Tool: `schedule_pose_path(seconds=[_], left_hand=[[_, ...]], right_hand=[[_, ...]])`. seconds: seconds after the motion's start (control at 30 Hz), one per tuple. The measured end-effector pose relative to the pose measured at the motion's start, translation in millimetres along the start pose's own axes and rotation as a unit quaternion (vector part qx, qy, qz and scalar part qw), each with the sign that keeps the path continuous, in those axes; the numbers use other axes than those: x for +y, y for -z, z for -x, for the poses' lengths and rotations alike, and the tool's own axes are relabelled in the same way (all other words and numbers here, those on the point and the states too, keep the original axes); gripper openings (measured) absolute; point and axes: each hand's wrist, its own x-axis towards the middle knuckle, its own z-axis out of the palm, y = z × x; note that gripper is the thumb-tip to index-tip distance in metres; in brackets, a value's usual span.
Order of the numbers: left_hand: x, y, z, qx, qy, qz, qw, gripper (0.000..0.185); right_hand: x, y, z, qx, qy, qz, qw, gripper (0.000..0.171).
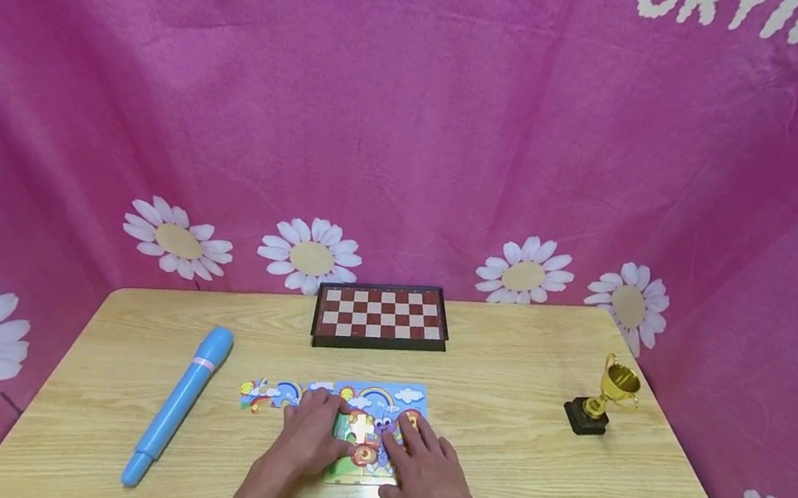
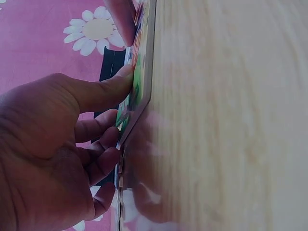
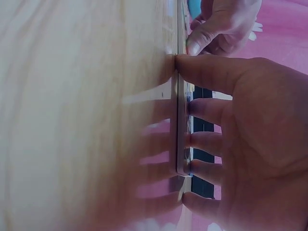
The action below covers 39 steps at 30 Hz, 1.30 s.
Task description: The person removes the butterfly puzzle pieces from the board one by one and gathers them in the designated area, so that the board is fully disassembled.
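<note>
A jigsaw puzzle with rainbows, clouds and a purple cartoon figure lies flat on the wooden table. My left hand rests at its left side, the thumb pressing on the picture and the other fingertips touching down near its left edge. A piece-shaped gap shows beside that thumb. The right hand lies over the right part, several fingers spread on the pieces and the thumb down at the near edge. Loose puzzle pieces lie left of the board, some partly hidden by the left hand.
Behind the puzzle stands a checkered game board with a black frame. To the left lies a long blue marker-shaped object; at the right is a small gold trophy cup on a black base. A pink curtain with daisies encloses the table.
</note>
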Motion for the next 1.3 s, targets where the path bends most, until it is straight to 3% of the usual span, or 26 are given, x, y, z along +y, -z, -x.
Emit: schedule_pose_path(seconds=[0.5, 0.8, 1.1, 1.3], left_hand=[[-5.7, -5.3, 6.5, 0.020, -0.009, 0.039, 0.9990, 0.046], [-7.4, -7.2, 9.0, 0.017, -0.001, 0.069, 0.9974, 0.031], [-9.0, -3.5, 10.7, 0.031, -0.018, 0.109, 0.9934, 0.014], [-11.6, 0.9, 11.5, 0.046, -0.013, 0.122, 0.9914, 0.015]], right_hand=[[-0.1, -0.6, 0.8, -0.002, -0.004, -0.011, 1.000, 0.066], [-0.5, 0.4, 1.3, -0.011, -0.005, -0.015, 1.000, 0.067], [-0.6, 1.7, 1.1, -0.009, -0.003, -0.012, 1.000, 0.067], [-0.3, 2.8, 0.7, -0.010, -0.002, -0.007, 1.000, 0.067]])
